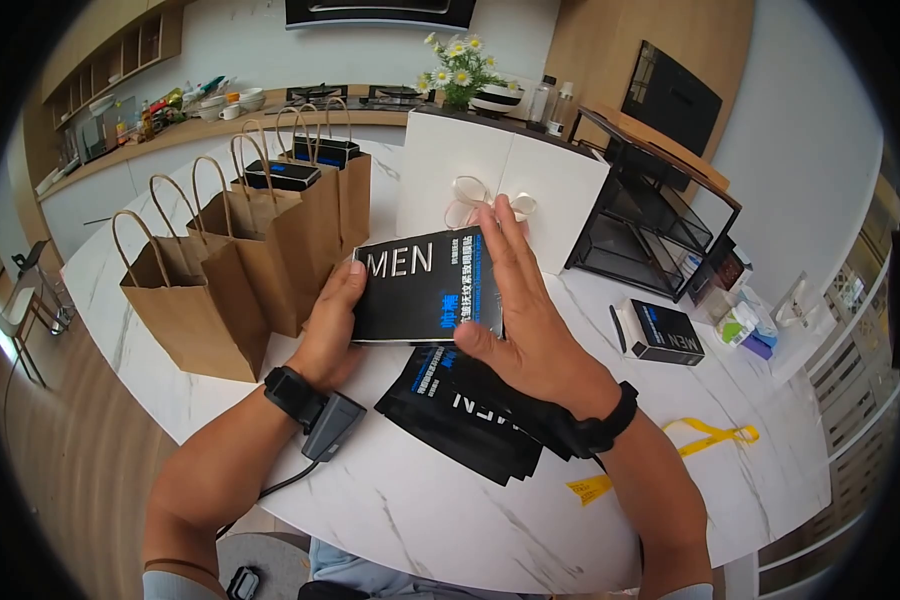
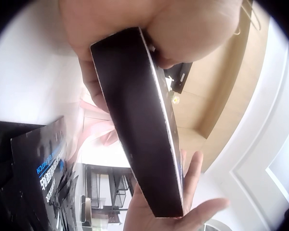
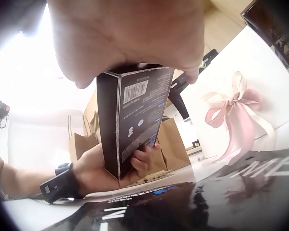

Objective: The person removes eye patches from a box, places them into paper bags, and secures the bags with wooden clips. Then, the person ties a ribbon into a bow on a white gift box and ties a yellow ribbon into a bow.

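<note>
A black box with "MEN" printed on its front (image 1: 400, 290) is held above the table. My left hand (image 1: 328, 320) grips its left end, thumb over the front face and fingers beneath, as the right wrist view also shows. My right hand (image 1: 535, 335) lies against the box's right end, fingers straight and thumb spread near the front. In the left wrist view the box's plain dark side (image 2: 135, 125) faces the camera. A barcode shows on the back of the box (image 3: 139, 113) in the right wrist view. Below lie several black pouches (image 1: 460, 425), overlapping one another.
Several brown paper bags (image 1: 195, 320) stand at the left, two with black boxes on top. Another MEN box (image 1: 662, 332) lies at the right, near a black rack (image 1: 650, 220). A white box with a ribbon bow (image 1: 430, 165) stands behind. Yellow ribbon (image 1: 710, 436) lies front right.
</note>
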The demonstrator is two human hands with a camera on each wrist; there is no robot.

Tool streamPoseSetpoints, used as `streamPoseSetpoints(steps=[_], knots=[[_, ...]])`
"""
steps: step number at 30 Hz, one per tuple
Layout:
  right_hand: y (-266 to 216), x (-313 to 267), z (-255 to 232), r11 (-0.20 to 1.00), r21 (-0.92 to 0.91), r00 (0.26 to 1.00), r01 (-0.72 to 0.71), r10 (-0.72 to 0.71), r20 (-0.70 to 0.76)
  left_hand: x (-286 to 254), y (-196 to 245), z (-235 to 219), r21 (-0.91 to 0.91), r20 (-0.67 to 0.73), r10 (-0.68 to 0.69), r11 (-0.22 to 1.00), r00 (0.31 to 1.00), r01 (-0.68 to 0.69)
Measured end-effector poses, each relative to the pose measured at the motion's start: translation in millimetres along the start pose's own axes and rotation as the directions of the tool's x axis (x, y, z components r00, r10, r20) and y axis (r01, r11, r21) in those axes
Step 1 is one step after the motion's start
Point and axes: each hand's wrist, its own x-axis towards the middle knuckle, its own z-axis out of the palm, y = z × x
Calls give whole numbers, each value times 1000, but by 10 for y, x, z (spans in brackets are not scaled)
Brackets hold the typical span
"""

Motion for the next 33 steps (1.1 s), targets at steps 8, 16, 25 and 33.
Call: streamPoseSetpoints(steps=[8,16,25,33], knots=[[21,262,151,803,550,929,-229,349,-122,34,-97,2,110,-23,252,962,967,-248],[95,451,177,931,239,901,-276,337,-273,23,-158,50,170,-30,317,936,948,-308],[-315,1511,-687,965,242,958,-97,157,-240,-1,-103,91,18,93,129,991,987,-131],[-876,2374,-284,973,-6,963,229,-228,-141,-16,-123,89,35,73,141,989,987,-144]])
